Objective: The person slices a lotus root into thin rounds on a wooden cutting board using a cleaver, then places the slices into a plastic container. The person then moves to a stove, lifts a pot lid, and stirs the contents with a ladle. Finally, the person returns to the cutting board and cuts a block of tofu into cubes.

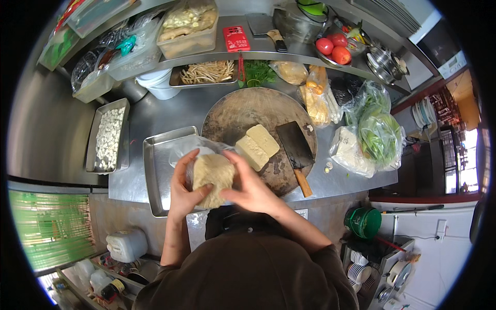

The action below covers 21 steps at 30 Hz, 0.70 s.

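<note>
My left hand [186,186] and my right hand [248,186] grip a pale yellow block that looks like tofu [213,178] from both sides, thumbs on its near face. A clear plastic bag [186,147] lies behind and around it, over the metal tray [149,182]. To the right, two pale blocks of the same look [257,147] rest side by side on the round wooden chopping board [248,104]. Beside them a cleaver with a dark blade [295,145] lies flat, its wooden handle reaching past the board's near edge.
At the left stands a metal tray of small white cubes [110,135]. Bagged green vegetables [378,131] sit right of the board. Behind it are a tray of cut strips [207,72] and leafy greens [257,73]. A shelf above holds a second cleaver [263,27] and tomatoes [337,44].
</note>
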{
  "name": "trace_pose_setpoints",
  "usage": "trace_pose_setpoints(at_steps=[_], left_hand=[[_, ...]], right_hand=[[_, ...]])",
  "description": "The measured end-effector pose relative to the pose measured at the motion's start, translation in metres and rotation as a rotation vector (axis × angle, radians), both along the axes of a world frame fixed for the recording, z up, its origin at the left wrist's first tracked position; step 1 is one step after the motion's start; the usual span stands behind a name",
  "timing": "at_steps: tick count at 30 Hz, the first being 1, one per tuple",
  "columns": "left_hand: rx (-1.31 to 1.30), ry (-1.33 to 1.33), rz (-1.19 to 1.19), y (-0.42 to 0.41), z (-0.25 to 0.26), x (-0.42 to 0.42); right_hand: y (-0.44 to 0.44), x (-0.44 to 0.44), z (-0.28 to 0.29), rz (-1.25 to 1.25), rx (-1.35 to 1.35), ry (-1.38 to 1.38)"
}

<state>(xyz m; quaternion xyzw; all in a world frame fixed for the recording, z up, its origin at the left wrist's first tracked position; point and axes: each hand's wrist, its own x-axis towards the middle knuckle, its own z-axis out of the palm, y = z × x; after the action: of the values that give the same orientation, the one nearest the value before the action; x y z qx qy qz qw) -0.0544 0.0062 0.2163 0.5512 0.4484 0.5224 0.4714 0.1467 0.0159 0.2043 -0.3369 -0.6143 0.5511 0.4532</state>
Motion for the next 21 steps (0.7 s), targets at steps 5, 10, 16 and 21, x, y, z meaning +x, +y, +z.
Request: trace_pose_setpoints(at_steps=[5,10,16,21], left_hand=[[-0.04,-0.152,0.236,-0.007,-0.004,-0.002],[-0.033,-0.366,0.614,-0.011,0.007,-0.044],[0.134,-0.526,0.094,-0.017,-0.001,-0.074],[0.151,-0.498,-0.189,-0.004,0.02,-0.041]], right_hand=[[0.004,0.006,-0.021,-0.091,-0.203,0.249],[0.053,0.057,-0.016,-0.595,-0.295,0.571],[0.114,0.128,-0.118,-0.753,-0.332,-0.934],[0.079,0.116,-0.086,-0.92,0.114,-0.863]])
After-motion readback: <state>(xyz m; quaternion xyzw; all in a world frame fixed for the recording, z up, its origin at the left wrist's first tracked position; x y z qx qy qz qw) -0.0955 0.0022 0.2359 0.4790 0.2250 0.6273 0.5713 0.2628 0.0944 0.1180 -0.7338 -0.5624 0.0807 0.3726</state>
